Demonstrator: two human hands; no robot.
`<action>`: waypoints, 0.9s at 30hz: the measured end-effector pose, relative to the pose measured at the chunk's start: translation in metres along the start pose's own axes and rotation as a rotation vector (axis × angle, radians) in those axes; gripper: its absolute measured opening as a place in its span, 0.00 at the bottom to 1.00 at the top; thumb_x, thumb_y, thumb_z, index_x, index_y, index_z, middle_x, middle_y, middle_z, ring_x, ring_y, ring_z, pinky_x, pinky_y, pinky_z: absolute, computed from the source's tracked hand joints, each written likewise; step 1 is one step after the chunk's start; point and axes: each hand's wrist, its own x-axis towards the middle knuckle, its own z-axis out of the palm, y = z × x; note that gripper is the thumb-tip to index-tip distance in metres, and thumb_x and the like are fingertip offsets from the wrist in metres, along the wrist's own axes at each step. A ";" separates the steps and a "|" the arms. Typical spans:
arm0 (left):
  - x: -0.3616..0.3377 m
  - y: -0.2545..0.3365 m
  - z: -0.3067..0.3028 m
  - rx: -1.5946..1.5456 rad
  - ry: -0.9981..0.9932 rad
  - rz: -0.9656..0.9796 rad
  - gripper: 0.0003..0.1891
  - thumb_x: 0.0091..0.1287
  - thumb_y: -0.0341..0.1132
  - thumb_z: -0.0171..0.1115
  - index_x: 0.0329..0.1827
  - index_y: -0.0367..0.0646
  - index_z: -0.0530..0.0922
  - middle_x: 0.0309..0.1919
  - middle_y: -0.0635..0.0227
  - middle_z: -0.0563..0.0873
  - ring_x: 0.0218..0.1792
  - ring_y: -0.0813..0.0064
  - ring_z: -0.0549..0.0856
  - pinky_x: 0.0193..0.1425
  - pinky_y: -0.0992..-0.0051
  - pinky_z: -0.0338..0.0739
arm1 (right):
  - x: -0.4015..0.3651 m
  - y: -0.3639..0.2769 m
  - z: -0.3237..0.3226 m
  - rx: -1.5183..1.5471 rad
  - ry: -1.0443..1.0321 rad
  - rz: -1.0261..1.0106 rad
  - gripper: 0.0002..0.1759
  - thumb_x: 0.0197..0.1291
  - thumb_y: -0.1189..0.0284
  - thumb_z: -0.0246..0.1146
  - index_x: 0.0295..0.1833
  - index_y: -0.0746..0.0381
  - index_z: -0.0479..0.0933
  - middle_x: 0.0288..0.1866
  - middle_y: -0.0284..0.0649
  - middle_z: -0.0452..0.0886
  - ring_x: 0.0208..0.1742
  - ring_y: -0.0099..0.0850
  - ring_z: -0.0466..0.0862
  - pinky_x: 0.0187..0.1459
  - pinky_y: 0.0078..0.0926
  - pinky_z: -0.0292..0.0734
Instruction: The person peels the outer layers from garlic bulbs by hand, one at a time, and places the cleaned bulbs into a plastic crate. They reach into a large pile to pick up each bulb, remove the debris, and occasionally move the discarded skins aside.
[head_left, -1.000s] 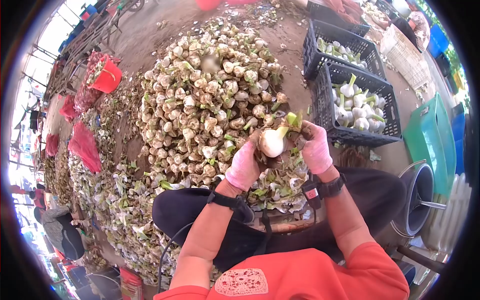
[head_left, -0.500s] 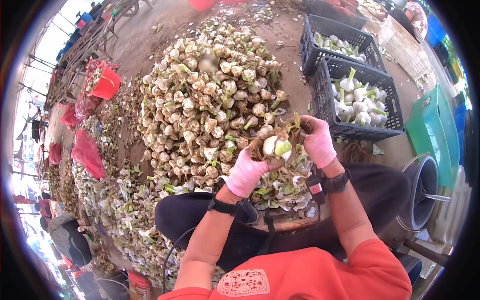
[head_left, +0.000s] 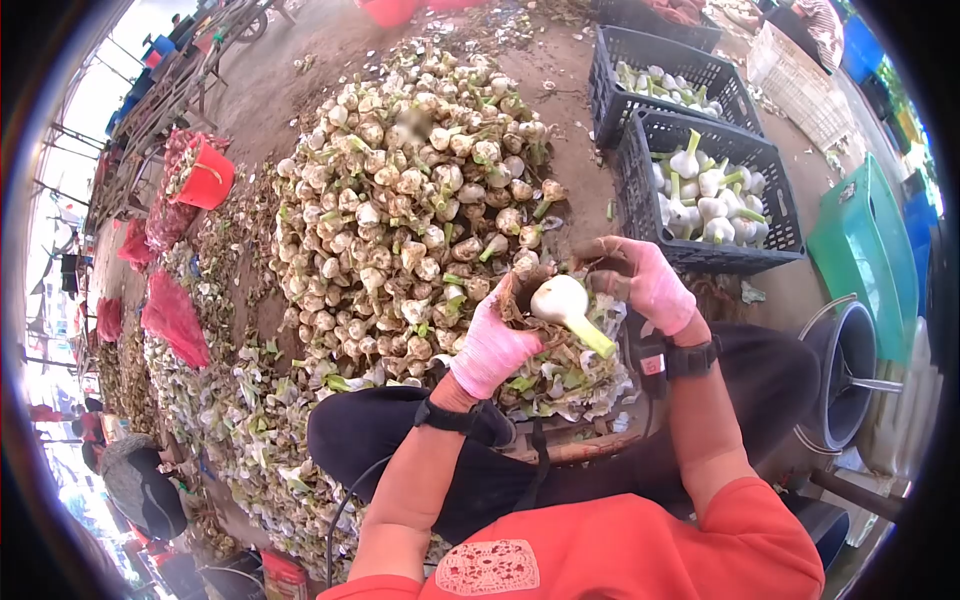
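Observation:
A peeled white garlic bulb (head_left: 560,298) with a trimmed green stalk points down to the right in front of me. My left hand (head_left: 494,345), in a pink fabric wrap with bare fingers, grips it from the root side, where brown, dry skin and roots hang. Just right of the bulb is my right hand (head_left: 648,285), wrapped the same way; its fingers are curved and apart, with no object visible in them. Beyond both hands lies a large heap of unpeeled garlic (head_left: 400,230). Stripped skins (head_left: 570,385) are piled below the bulb.
Two black crates stand at the right; the nearer crate (head_left: 790,215) holds clean garlic bulbs. A green bin (head_left: 865,250) and a dark bucket (head_left: 835,375) are further right. At the left are a red bucket (head_left: 208,175) and a pink mesh bag (head_left: 173,318).
The garlic bulb has turned and now shows its clean white side, with the stalk angled down to the right. My right hand has moved slightly right, and its fingers have spread.

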 end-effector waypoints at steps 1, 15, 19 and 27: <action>0.001 0.002 -0.001 0.056 -0.016 -0.003 0.32 0.48 0.24 0.74 0.59 0.39 0.72 0.51 0.67 0.81 0.53 0.77 0.79 0.60 0.75 0.73 | -0.003 -0.011 0.006 0.027 -0.036 0.003 0.16 0.58 0.78 0.64 0.53 0.68 0.76 0.47 0.38 0.82 0.47 0.19 0.79 0.52 0.21 0.74; -0.009 0.005 -0.006 -0.380 -0.022 -0.179 0.25 0.64 0.35 0.64 0.62 0.36 0.69 0.51 0.64 0.80 0.51 0.76 0.81 0.53 0.74 0.79 | -0.004 -0.033 0.026 -0.675 0.017 -0.081 0.13 0.50 0.80 0.61 0.44 0.64 0.81 0.37 0.51 0.83 0.38 0.44 0.84 0.42 0.32 0.78; -0.010 -0.002 -0.006 -0.405 -0.013 -0.216 0.23 0.65 0.33 0.62 0.62 0.35 0.70 0.50 0.64 0.81 0.48 0.76 0.82 0.52 0.75 0.79 | -0.008 -0.026 0.032 -0.934 -0.004 -0.174 0.13 0.46 0.76 0.59 0.40 0.63 0.80 0.34 0.50 0.82 0.39 0.48 0.82 0.43 0.40 0.77; -0.010 0.010 -0.008 -0.348 -0.062 -0.368 0.25 0.62 0.29 0.60 0.63 0.36 0.68 0.49 0.65 0.81 0.47 0.75 0.82 0.52 0.75 0.77 | -0.008 -0.022 0.041 -0.996 0.023 -0.140 0.09 0.45 0.72 0.61 0.35 0.62 0.78 0.31 0.47 0.81 0.37 0.46 0.82 0.42 0.40 0.76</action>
